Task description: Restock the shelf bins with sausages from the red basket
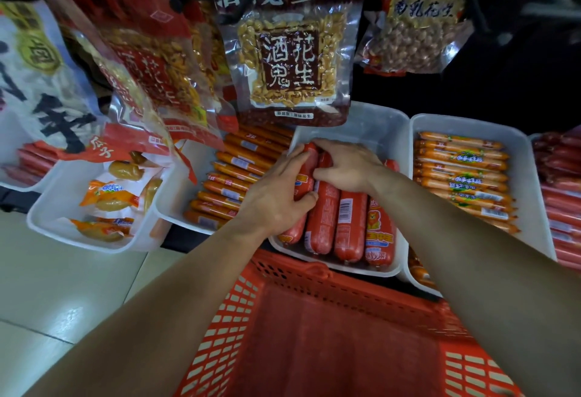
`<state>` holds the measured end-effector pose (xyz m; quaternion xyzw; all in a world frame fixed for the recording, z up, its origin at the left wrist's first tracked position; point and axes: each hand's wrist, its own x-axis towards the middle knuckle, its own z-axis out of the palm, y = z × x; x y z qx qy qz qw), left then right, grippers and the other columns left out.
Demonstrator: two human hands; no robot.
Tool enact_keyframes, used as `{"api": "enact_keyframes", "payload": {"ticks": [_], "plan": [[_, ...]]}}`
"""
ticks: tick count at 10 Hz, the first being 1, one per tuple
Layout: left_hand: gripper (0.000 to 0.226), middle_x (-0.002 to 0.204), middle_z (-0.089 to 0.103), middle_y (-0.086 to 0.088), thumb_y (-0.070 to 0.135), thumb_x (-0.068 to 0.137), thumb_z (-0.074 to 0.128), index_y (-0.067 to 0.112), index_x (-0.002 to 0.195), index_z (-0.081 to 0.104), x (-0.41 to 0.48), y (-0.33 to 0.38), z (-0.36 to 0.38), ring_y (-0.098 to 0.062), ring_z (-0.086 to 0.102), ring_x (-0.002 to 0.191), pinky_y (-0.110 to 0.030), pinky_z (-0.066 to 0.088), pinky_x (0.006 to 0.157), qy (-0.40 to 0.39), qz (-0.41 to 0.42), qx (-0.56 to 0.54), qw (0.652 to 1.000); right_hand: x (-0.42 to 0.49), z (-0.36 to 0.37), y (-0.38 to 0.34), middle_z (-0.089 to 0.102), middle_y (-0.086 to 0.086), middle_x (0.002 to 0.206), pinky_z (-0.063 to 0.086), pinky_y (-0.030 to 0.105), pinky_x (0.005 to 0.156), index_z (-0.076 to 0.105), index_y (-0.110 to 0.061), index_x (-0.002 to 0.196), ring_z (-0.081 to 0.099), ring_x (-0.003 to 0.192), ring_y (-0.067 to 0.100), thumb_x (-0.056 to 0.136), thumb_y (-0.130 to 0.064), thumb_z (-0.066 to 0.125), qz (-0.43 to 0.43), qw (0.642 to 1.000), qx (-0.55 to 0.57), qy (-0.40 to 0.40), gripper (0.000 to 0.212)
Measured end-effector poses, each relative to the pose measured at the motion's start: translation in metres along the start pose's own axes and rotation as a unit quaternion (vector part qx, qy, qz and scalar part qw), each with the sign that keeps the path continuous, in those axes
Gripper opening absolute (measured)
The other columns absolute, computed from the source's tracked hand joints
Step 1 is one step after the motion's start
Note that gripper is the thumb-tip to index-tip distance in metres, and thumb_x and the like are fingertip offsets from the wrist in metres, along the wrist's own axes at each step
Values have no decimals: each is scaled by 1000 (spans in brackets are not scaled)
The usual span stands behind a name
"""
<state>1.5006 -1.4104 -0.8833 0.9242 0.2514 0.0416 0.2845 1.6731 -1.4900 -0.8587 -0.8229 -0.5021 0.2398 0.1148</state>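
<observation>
1. The red basket (217,343) sits nearest, just below the bins. What shows of its inside is bare, with no sausages visible in it.
2. Both arms reach over it into the middle bin (352,116), one of a row of white bins on the shelf.
3. The red sausages (350,223) lie side by side in that bin, running front to back. The back of the bin shows bare white.
4. The left hand (276,198) grasps the sausages at the left of the row, its fingers (295,157) curled over them and its thumb pressed against their side.
5. The right hand (345,167) clasps the far ends of the neighbouring ones, its fingers (327,146) hooked over the tips.
6. The restocking looks nearly finished: the basket seems emptied, and what is left appears to be squaring this last handful into line.
7. The sausages are plump and glossy in tight red casing, with barcodes and a cartoon label showing. They likely slide and roll easily.
</observation>
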Motion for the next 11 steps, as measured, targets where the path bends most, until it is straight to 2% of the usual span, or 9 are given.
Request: {"api": "enact_keyframes", "payload": {"ticks": [2, 3, 4, 6, 7, 8, 9, 10, 11], "plan": [[79, 164, 6, 21, 49, 92, 57, 33, 157, 16, 0, 2, 0, -2, 8, 151, -36, 30, 119, 0, 0, 7, 1000, 1, -1, -2, 55, 0, 141, 36, 45, 106, 37, -33, 146, 49, 127, 27, 83, -50, 58, -9, 999, -33, -19, 69], [79, 165, 6, 20, 49, 92, 56, 33, 158, 15, -1, 1, -1, -3, 5, 151, -36, 25, 121, -5, 5, 6, 1000, -4, 3, 7, 42, 3, 152, 30, 47, 113, 31, -30, 151, 38, 137, 29, 84, -53, 52, -5, 999, -32, -2, 74], [80, 166, 2, 12, 51, 95, 51, 27, 159, 10, 0, 5, -3, -8, -4, 152, -38, 13, 124, -13, 14, 97, 995, -23, 4, 19, 38, 7, 154, 24, 47, 116, 27, -23, 154, 36, 140, 30, 96, -53, 38, 45, 992, -92, 70, 66], [76, 166, -12, 4, 61, 99, 30, 29, 159, -5, 0, 34, 1, -14, -18, 151, -35, -7, 123, -74, 59, 213, 972, -82, 25, 41, 19, 12, 162, 7, 43, 123, 5, -15, 158, 10, 150, 28, 96, -59, 11, 31, 980, -185, 64, 76], [74, 165, -11, 5, 62, 99, 26, 30, 159, -6, -3, 36, 0, -16, -17, 151, -34, -7, 123, -89, 57, 244, 964, -88, 31, 36, 5, 16, 164, -3, 44, 123, -8, -15, 157, -3, 152, 30, 97, -60, 6, 25, 977, -207, 47, 77], [71, 166, -7, 6, 61, 100, 28, 33, 159, -1, -11, 41, -7, -18, -11, 153, -40, 6, 125, -124, 43, 248, 960, -96, 29, 29, -10, 15, 165, -9, 43, 122, -16, -17, 156, -15, 151, 27, 98, -62, 7, 35, 980, -194, 11, 77], [69, 167, 0, 5, 55, 100, 38, 35, 159, 8, -21, 63, -30, -20, -2, 154, -39, 16, 123, -204, 13, 259, 944, -110, 7, 14, -9, 14, 165, 3, 42, 124, -11, -19, 157, -11, 152, 27, 98, -63, 22, 44, 980, -184, -56, 81], [65, 164, 24, -1, 54, 98, 42, 33, 156, 25, -39, 91, -56, -24, 26, 148, -38, 30, 116, -258, -12, 258, 931, -132, -30, -10, 40, 12, 152, 40, 38, 107, 39, -21, 147, 40, 138, 31, 96, -52, 42, 34, 977, -169, -125, 60], [63, 151, 46, -2, 61, 91, 43, 34, 148, 38, -63, 114, -78, -27, 47, 134, -41, 43, 105, -250, -39, 252, 934, -167, -59, -27, 63, 1, 121, 52, 37, 85, 57, -31, 119, 60, 107, 27, 91, -55, 44, 41, 983, -147, -100, 39]]}}
